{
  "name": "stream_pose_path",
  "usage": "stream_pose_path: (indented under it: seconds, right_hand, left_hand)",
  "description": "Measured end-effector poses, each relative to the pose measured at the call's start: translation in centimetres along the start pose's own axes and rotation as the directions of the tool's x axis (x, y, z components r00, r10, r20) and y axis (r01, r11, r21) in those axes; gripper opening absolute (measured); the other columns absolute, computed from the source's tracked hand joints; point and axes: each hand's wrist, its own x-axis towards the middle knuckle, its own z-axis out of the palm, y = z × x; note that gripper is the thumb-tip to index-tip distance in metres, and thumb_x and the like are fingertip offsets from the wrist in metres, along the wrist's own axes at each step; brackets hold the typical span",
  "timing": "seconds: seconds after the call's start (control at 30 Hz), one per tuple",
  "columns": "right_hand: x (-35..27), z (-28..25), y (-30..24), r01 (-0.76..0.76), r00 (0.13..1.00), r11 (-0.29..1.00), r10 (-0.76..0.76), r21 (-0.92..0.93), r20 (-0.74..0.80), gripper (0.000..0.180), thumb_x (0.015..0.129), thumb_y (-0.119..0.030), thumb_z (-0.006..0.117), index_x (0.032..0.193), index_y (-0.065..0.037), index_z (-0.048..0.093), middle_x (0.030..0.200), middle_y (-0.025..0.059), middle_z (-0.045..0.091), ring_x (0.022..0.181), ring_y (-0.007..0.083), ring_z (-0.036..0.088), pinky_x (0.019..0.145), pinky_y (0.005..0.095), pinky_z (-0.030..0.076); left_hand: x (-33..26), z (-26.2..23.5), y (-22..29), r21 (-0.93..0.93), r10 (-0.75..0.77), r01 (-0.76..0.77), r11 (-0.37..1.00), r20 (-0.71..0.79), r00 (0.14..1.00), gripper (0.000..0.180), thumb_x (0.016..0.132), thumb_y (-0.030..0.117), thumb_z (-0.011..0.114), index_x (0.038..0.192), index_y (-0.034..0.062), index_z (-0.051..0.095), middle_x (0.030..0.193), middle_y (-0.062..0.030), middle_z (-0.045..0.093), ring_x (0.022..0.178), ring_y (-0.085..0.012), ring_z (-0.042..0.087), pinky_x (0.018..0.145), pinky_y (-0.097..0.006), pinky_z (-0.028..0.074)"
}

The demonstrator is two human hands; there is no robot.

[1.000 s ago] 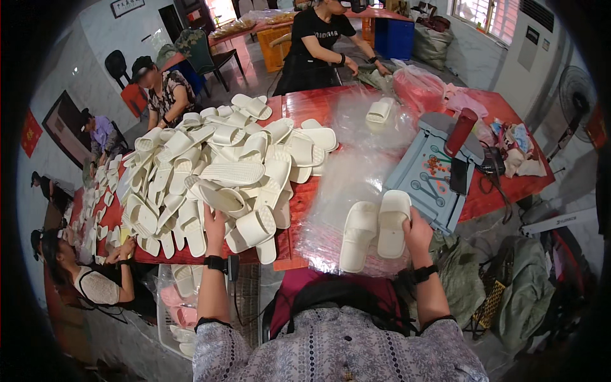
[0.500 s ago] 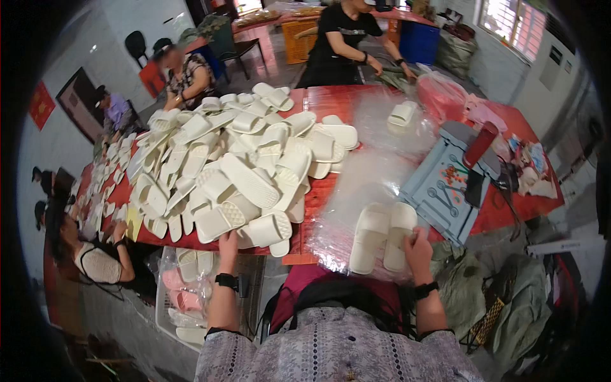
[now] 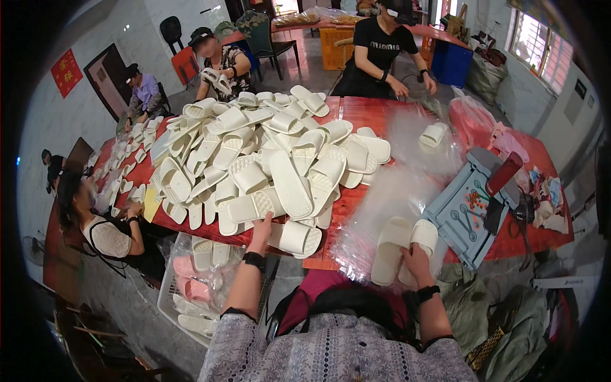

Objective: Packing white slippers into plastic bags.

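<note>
At the front edge of a big heap of cream slippers [image 3: 289, 184], my left hand [image 3: 259, 234] has its fingers closed on the near side of one cream slipper [image 3: 254, 205]. Another slipper [image 3: 296, 238] lies just right of those fingers. Over on the clear plastic bags [image 3: 363, 223], a pair of slippers rests side by side. My right hand [image 3: 417, 264] grips the right slipper [image 3: 424, 234] of that pair from its near end and covers part of it. The left slipper [image 3: 389, 251] of the pair lies flat beside the hand.
A grey-blue plastic tray [image 3: 461, 216] with small orange pieces stands right of the bags. A white crate [image 3: 167, 299] holding bagged pink and cream slippers sits below the table's left front. Co-workers [image 3: 388, 54] are around the red table [image 3: 318, 262]. Sacks [image 3: 519, 318] lie at lower right.
The whole view has shifted, so the table appears farther right. My right hand has moved from the right slipper's outer edge onto its near end. My left hand has slid slightly farther in along the heap's edge.
</note>
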Motion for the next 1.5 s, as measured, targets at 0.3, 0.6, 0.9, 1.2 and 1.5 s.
stream_pose_path:
  seconds: [0.3, 0.6, 0.9, 1.2, 1.5]
  right_hand:
    - [0.8, 0.4, 1.0, 0.005, 1.0, 0.997, -0.005, 0.081, 0.002, 0.037, 0.085, -0.034, 0.062, 0.087, 0.002, 0.053, 0.073, 0.0182, 0.062, 0.071, 0.0373, 0.06, 0.064, 0.045, 0.045]
    - [0.6, 0.2, -0.2, 0.011, 0.992, 0.998, -0.002, 0.065, -0.13, 0.038, 0.087, -0.036, 0.061, 0.076, 0.0, 0.059, 0.065, 0.0165, 0.062, 0.062, 0.0356, 0.061, 0.059, 0.0454, 0.046]
    - [1.4, 1.8, -1.0, -0.05, 0.956, 0.986, 0.001, -0.159, -0.295, 0.042, 0.089, -0.041, 0.055, 0.075, -0.002, 0.061, 0.066, 0.0178, 0.061, 0.066, 0.039, 0.06, 0.061, 0.0489, 0.046]
    - [-2.0, -2.6, -1.1, 0.121, 0.927, 0.924, 0.025, 0.362, -0.374, 0.026, 0.087, -0.02, 0.056, 0.072, 0.0, 0.055, 0.058, 0.0161, 0.054, 0.055, 0.0297, 0.057, 0.053, 0.0414, 0.042]
    - [-4.8, -6.5, 2.8, -0.021, 0.896, 0.734, 0.315, 0.679, -0.313, 0.025, 0.091, -0.014, 0.049, 0.067, -0.005, 0.051, 0.054, -0.0021, 0.047, 0.048, 0.0067, 0.042, 0.045, 0.0249, 0.032]
  left_hand:
    - [-0.3, 0.1, -3.3, 0.273, 0.079, -0.048, 0.961, -0.103, 0.992, 0.069, 0.086, 0.049, 0.059, 0.117, -0.012, 0.055, 0.117, -0.0307, 0.058, 0.114, -0.0411, 0.054, 0.099, -0.041, 0.041]
    - [-5.7, -2.5, -3.3, 0.351, 0.196, -0.191, 0.917, 0.023, 0.98, 0.054, 0.089, 0.041, 0.059, 0.098, -0.0122, 0.062, 0.085, -0.0234, 0.065, 0.084, -0.0268, 0.063, 0.075, -0.037, 0.047]
    - [-6.8, -3.7, -4.2, 0.389, 0.211, -0.196, 0.9, 0.003, 0.977, 0.038, 0.09, 0.035, 0.059, 0.097, -0.0017, 0.067, 0.08, -0.0154, 0.069, 0.075, -0.0195, 0.063, 0.071, -0.034, 0.048]
    - [-6.4, -3.4, -2.8, 0.398, 0.162, -0.217, 0.891, 0.167, 0.973, 0.041, 0.091, 0.033, 0.059, 0.081, -0.0062, 0.066, 0.066, -0.0131, 0.065, 0.064, -0.0153, 0.06, 0.061, -0.033, 0.045]
    - [-12.2, 2.9, 6.0, 0.559, 0.707, -0.645, 0.521, 0.139, 0.693, 0.024, 0.085, 0.021, 0.064, 0.077, -0.0015, 0.061, 0.077, -0.0157, 0.061, 0.075, -0.0371, 0.057, 0.068, -0.042, 0.045]
